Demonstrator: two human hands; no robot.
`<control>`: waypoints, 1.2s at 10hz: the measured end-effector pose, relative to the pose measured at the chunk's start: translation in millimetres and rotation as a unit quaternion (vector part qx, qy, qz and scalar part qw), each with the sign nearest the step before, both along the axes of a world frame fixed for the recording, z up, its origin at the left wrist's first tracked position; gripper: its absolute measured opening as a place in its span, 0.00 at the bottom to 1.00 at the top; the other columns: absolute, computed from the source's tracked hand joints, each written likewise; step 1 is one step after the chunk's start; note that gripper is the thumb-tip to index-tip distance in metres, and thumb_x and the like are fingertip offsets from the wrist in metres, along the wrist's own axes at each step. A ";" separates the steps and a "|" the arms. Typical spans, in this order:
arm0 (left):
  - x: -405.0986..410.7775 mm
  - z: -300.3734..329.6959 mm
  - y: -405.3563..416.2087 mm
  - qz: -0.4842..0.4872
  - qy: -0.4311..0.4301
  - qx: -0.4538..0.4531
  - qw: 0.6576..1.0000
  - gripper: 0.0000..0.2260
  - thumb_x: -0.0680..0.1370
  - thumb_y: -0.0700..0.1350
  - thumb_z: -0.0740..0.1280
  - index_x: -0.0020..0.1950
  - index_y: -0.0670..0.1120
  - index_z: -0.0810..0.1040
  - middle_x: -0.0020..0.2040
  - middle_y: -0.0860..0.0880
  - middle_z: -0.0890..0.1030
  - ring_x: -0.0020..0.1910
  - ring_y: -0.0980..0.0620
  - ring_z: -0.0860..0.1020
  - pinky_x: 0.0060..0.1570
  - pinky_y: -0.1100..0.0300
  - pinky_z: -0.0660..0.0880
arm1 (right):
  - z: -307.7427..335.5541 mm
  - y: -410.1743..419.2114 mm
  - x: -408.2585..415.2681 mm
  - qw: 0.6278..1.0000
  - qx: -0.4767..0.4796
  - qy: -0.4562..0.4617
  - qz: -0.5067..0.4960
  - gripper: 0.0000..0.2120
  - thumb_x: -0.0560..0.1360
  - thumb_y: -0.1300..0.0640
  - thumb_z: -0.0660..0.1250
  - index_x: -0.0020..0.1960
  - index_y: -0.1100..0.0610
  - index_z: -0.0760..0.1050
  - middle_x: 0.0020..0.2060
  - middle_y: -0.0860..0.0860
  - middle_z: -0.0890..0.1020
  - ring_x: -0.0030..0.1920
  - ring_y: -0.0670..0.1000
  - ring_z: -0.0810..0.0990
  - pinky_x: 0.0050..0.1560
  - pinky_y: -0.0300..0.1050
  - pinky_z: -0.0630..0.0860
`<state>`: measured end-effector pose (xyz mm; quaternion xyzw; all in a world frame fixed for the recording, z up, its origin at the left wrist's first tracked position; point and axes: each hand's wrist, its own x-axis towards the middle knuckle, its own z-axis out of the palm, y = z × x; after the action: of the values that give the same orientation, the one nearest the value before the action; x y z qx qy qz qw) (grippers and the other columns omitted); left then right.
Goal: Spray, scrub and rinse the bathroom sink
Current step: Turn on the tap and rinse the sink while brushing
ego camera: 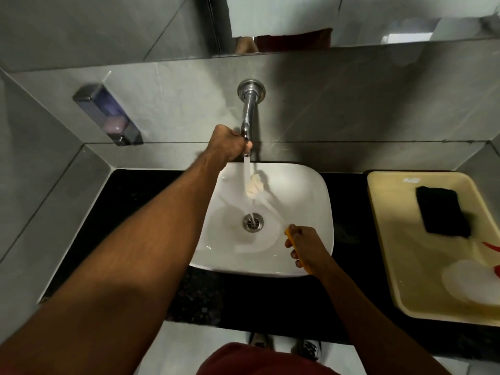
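A white square basin sits on a black counter, with a metal drain at its middle. A chrome wall tap reaches out over it, and a stream of water falls from its tip toward the drain. My left hand is closed around the tip of the tap. My right hand grips the yellow handle of a brush at the basin's right rim. The brush's white head is held in the falling water.
A cream tray stands on the counter to the right, holding a black scrub pad, a white round object and red parts at the frame edge. A soap dispenser hangs on the left wall. A mirror runs above.
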<state>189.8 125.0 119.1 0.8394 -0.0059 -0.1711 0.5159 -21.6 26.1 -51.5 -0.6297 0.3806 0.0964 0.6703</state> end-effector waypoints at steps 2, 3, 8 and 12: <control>1.8 0.3 -4.3 0.050 0.032 -0.041 0.997 0.06 0.74 0.25 0.60 0.42 0.34 0.73 0.42 0.41 0.72 0.40 0.44 0.70 0.28 0.61 0.72 | -5.4 -0.4 6.6 1.000 0.005 0.009 0.009 0.19 0.82 0.47 0.57 0.53 0.63 0.75 0.38 0.55 0.77 0.24 0.48 0.66 0.25 0.39 0.61; 3.5 -3.0 -3.4 0.051 0.030 -0.060 0.996 0.13 0.76 0.26 0.57 0.36 0.40 0.69 0.41 0.41 0.73 0.42 0.41 0.71 0.39 0.54 0.73 | -7.0 -4.2 7.2 1.000 -0.001 0.010 0.016 0.18 0.82 0.46 0.58 0.51 0.61 0.75 0.38 0.55 0.77 0.23 0.48 0.66 0.25 0.39 0.60; 16.5 -12.1 -9.4 0.066 0.031 -0.061 0.995 0.16 0.69 0.21 0.56 0.35 0.41 0.69 0.39 0.43 0.74 0.34 0.45 0.72 0.31 0.59 0.78 | -4.7 -20.3 4.7 0.987 -0.128 -0.006 0.102 0.16 0.84 0.49 0.55 0.47 0.58 0.74 0.34 0.52 0.77 0.23 0.46 0.69 0.22 0.38 0.64; 23.3 -33.4 -1.1 0.042 -0.026 0.010 0.999 0.12 0.62 0.30 0.73 0.29 0.46 0.77 0.33 0.50 0.77 0.36 0.49 0.75 0.47 0.48 0.83 | 8.3 -26.2 -11.0 0.998 -0.028 0.015 0.063 0.18 0.83 0.48 0.57 0.47 0.61 0.75 0.29 0.51 0.77 0.22 0.46 0.68 0.23 0.38 0.62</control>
<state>213.1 124.0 85.7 0.8479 0.0175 -0.1277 0.5143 -32.6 -0.1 -43.2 -0.6694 0.3526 0.1368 0.6395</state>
